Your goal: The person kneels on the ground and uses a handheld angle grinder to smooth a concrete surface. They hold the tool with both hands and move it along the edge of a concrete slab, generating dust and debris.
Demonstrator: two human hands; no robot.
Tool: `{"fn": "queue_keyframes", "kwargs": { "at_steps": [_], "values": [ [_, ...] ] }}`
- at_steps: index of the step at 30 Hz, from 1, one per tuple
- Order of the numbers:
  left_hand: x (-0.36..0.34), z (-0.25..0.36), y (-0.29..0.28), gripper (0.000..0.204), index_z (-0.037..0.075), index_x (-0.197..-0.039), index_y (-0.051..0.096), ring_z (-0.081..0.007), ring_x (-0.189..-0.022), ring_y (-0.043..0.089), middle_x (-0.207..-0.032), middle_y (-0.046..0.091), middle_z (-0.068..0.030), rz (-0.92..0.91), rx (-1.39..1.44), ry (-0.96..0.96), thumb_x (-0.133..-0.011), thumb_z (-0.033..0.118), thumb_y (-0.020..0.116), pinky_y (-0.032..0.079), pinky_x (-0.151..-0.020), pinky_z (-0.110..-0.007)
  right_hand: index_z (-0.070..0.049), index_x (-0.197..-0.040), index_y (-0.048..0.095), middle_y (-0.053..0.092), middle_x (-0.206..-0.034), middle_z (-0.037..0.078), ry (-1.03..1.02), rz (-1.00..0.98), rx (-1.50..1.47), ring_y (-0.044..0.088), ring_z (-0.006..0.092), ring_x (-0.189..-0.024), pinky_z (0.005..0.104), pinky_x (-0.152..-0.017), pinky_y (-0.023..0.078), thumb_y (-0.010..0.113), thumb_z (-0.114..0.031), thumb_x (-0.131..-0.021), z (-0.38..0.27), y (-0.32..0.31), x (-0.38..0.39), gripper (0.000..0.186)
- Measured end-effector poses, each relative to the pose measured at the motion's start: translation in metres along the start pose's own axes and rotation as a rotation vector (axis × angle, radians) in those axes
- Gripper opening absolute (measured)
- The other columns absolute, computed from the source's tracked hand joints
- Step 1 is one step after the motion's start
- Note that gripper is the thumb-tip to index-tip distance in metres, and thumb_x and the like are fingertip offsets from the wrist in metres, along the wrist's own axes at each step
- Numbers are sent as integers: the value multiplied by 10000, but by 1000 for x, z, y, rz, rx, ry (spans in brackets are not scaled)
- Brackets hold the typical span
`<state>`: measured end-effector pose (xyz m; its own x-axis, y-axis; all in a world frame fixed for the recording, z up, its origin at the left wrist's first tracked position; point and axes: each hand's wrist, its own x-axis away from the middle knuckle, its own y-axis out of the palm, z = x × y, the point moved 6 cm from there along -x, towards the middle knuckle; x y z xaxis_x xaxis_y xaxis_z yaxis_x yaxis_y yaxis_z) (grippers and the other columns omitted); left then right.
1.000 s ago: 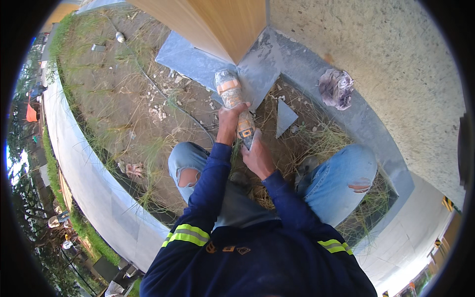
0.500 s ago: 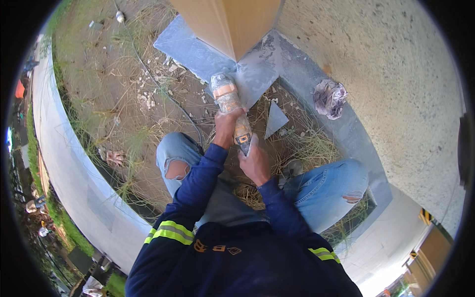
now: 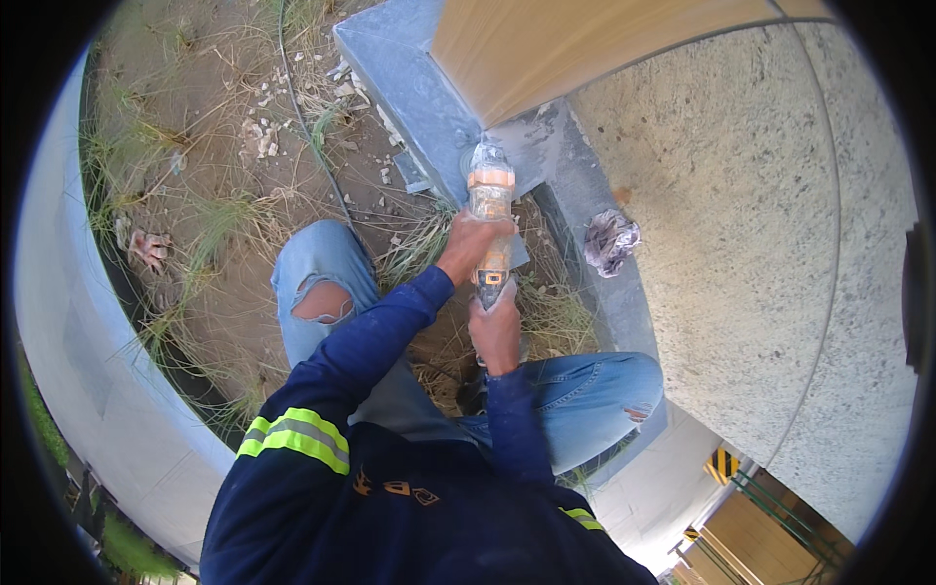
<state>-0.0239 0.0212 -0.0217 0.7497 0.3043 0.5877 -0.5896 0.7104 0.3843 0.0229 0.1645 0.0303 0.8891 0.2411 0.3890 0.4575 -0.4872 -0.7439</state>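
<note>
The power tool (image 3: 490,200) in front of me is a long, rounded cylinder, orange and dark under a cloudy, dust-whitened skin that looks like clear wrapping, with a paler orange band near its head. That head lies over the smooth blue-grey slab (image 3: 390,49), close to the foot of the wood-grained panel (image 3: 536,58), whose sharp corner comes down to a point there; I cannot tell whether it touches the stone. To the right rises a pitted, sandy-coloured wall (image 3: 721,195), and by its base sits a crumpled, purplish-grey wad (image 3: 612,244), all creases. Pale, jagged chips (image 3: 261,139) lie scattered on brown soil among wiry tufts of grass (image 3: 229,229), and a thin dark cable (image 3: 317,151) curves across it. My left hand (image 3: 476,242) lies over the tool's middle, knuckles up, its fingers curled around the barrel and pressed close together. My right hand (image 3: 495,329) grips the narrower rear end, thumb side up along it, though its fingertips are hidden from me. My left forearm slants inward; the right one points nearly straight ahead, between my denim-covered knees.
</note>
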Motion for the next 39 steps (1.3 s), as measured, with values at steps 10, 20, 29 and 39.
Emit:
{"fn": "queue_keyframes", "kwargs": {
  "at_steps": [10,20,29,39],
  "values": [
    [-10,1,-7,379,-33,-1074,684,-212,-734,714,-908,732,-108,-24,46,-13,-786,165,832,586,-672,-369,34,-1384,461,712,-1069,333,54,1,23,695,517,-1016,542,-852,534,690,-193,-930,-8,7,-6,556],
    [-14,-1,-11,373,-33,-1068,700,-195,-744,711,-925,739,-107,-96,114,-31,-778,158,837,579,-667,-360,140,-1445,379,703,-1029,369,18,6,26,693,526,-991,555,-844,532,703,-183,-927,-17,10,-3,691],
    [-15,7,-12,372,-21,-1059,700,-201,-776,716,-932,738,-105,-76,45,-18,-772,167,842,582,-711,-372,119,-1409,411,706,-1004,364,18,47,41,687,538,-975,559,-833,533,703,-196,-933,-17,14,-3,641],
    [-32,-13,-34,478,-45,-1125,663,-210,-786,726,-956,743,-133,-19,-93,-23,-766,196,868,589,-722,-364,101,-1411,420,711,-998,358,12,6,-44,686,549,-969,568,-836,524,714,-189,-932,-21,32,-6,632]
  ]
}}
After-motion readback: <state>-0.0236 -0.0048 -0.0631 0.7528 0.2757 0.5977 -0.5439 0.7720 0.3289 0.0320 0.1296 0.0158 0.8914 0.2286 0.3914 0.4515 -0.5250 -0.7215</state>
